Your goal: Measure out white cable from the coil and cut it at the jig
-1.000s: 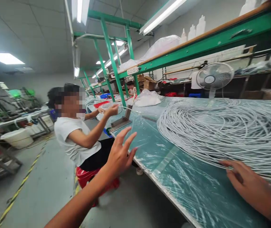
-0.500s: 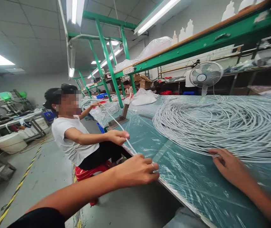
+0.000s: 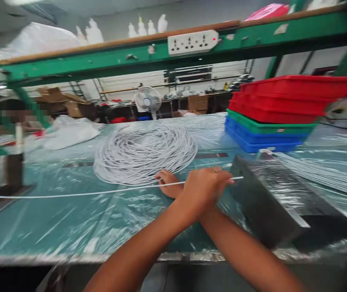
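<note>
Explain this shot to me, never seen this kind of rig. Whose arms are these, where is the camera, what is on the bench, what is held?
There is no machine here: a person works with bare hands, and the single camera sits on that person's head, looking forward and down. So both arms rising from the bottom edge are the wearer's own, and they cross. The left hand is closed in a grip on a thin white cable, pulled taut across the bench to the picture's left edge. The right hand lies mostly hidden behind it, fingers at the edge of a coil of white cable; whether it grips anything cannot be told. The bench is green under clear plastic film. Also on it: a dark metal block, stacked red, green and blue trays, and straight cut cable lengths.
</note>
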A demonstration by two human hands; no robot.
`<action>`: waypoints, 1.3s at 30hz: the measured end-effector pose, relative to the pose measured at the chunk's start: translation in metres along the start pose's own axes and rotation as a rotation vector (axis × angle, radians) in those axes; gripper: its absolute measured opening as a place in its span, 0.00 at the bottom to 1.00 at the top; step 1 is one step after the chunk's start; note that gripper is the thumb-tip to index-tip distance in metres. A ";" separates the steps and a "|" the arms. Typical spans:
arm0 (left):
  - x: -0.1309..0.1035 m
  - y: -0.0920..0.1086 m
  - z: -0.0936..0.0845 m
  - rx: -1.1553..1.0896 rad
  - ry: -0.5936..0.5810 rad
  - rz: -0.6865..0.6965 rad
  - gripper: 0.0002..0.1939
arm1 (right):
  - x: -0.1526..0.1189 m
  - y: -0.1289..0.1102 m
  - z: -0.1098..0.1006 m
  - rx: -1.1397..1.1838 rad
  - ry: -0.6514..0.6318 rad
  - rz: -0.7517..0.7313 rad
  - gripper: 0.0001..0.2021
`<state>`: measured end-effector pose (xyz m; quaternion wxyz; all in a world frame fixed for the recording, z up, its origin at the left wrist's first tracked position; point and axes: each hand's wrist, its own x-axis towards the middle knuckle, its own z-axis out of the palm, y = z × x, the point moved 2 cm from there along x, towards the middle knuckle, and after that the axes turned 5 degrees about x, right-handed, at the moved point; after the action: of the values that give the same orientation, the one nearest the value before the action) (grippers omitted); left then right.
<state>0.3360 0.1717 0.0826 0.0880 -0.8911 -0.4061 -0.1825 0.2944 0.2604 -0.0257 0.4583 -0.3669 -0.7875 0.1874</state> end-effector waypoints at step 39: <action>0.041 -0.003 0.025 -0.442 -0.021 0.187 0.04 | 0.002 0.004 0.007 -0.028 -0.233 0.007 0.11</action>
<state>0.3643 0.2093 0.0761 -0.0972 -0.9243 -0.2727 -0.2486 0.2895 0.2649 -0.0312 0.3578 -0.3515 -0.8368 0.2195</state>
